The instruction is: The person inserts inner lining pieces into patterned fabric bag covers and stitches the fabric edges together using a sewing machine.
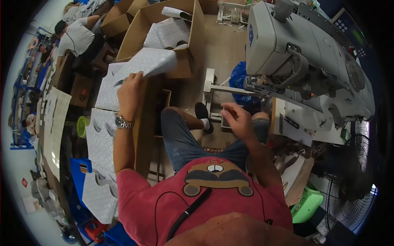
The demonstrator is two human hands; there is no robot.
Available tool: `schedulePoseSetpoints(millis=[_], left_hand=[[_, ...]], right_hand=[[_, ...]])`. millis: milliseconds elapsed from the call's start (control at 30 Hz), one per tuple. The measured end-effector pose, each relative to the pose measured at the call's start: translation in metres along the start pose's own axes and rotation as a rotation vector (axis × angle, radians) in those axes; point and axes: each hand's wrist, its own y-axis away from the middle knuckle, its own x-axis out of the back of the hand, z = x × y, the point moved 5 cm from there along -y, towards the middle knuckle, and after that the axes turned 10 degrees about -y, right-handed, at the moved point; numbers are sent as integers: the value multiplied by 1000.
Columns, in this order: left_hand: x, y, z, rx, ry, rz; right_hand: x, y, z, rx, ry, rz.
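Nearest the lens, your red shirt (217, 196) fills the foreground as you sit between quilted panels (100, 143) on the left and a sewing machine (283, 53) on the far right. Your left hand (128, 93), a watch (124, 121) at its wrist, is clamped on the near edge of a white quilted sheet (152, 61), which slants upward at far left in front of an open carton (198, 41); whether sheet and carton touch, you cannot tell from this angle. Your right hand (240, 123), fingers loosely curled and apart with nothing seen in them, hangs beside your right knee (261, 119). Steady handling looks the key here: a firm pinch on the edge should hold the sheet without creasing it, while your free hand could support the loose far end and keep it from folding or catching the carton's rim.
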Motion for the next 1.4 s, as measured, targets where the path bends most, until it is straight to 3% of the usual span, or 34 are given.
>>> schedulePoseSetpoints(millis=[33,100,200,233,300,367,400,500,600,633,667,733,767,800,867,1000,1100,1167,1300,1367,1400], left_hand=[[19,0,30,-151,80,-70],[30,11,81,-424,228,-133],[29,33,140,-650,441,-228],[24,39,155,-688,527,-238],[19,45,185,-745,554,-137],[16,53,197,-286,815,-7],[-11,66,203,-272,871,-187],[-17,71,221,-412,769,-137],[-16,67,227,-513,799,-363],[-23,69,225,-439,952,-560],[-26,71,227,-462,957,-567],[-46,89,235,-537,925,-840],[-44,92,240,-549,933,-661],[-48,92,241,-564,935,-669],[-63,92,226,-327,1115,-839],[-54,87,221,-196,1248,-804],[-70,89,219,-242,1198,-772],[-71,88,222,-269,1147,-744],[-55,82,221,-348,988,-632],[-57,78,216,-320,998,-617],[-58,78,212,-299,1011,-615]], right_hand=[[-6,-6,-7,-9,5,8],[-22,-12,-46,547,529,12],[-31,-6,-28,569,647,-6],[-28,2,-17,547,663,23],[-16,23,22,64,545,-106],[-4,37,28,-98,494,-49],[-4,46,34,-209,409,-42],[-7,71,45,-337,391,140],[-9,95,64,-308,292,194],[-13,102,66,-226,315,140],[-17,108,69,-142,339,78],[-5,121,54,-96,306,154],[3,129,40,-41,271,214],[24,137,26,-131,247,253],[80,157,-10,-266,265,386],[142,226,-6,-499,541,570],[103,256,-8,-436,755,515],[69,276,33,-874,638,52],[66,267,53,-823,695,-119],[91,237,21,-640,645,270],[95,222,4,-636,639,265]])
